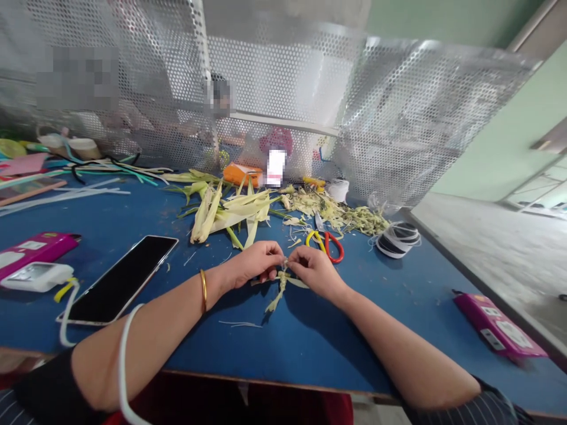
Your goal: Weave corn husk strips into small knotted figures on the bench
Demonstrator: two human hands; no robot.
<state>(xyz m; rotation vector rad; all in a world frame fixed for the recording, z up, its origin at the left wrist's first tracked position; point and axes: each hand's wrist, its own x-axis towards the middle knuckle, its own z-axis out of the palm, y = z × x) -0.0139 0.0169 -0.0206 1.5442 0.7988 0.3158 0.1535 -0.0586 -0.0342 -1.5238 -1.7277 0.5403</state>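
Observation:
Over the front middle of the table, my left hand and my right hand meet with fingers pinched together. Between them is a small piece of plaited corn husk, its tail hanging down and narrow strips sticking out to both sides. Both hands grip its top end; a thin pale string seems to be at the fingertips, too small to make out clearly. Just beyond my right hand lie scissors with one yellow and one red handle. Loose corn husks are heaped beyond my left hand.
A dark-screened phone and a white cabled device lie left, beside a purple pack. Another purple pack is at right. A spool of white string stands near husk scraps. Perforated sheeting hangs behind.

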